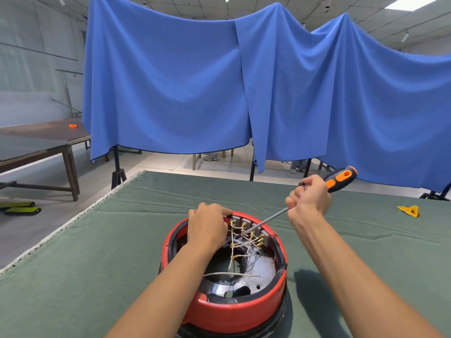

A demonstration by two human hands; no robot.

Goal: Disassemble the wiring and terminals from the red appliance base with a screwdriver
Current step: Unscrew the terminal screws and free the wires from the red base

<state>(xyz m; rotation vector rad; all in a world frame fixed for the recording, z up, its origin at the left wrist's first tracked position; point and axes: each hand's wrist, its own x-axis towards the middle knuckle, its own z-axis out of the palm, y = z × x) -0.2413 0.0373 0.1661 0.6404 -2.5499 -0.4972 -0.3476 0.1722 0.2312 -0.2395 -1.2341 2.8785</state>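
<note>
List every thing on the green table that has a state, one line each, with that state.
Round red plastic appliance base: open side up, insides exposed.
White wires with brass terminals: several on the terminal block, one end loose.
Orange-and-black screwdriver: tip among the terminals.
Left hand: gripping the base's far rim.
Right hand: gripping the screwdriver.

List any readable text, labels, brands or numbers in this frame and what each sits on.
None readable.
Screwdriver: orange and dark handle, no legible brand.
Red appliance base: no label in view.
Yellow item on the green table cover: dark marks, too small to read.
</note>
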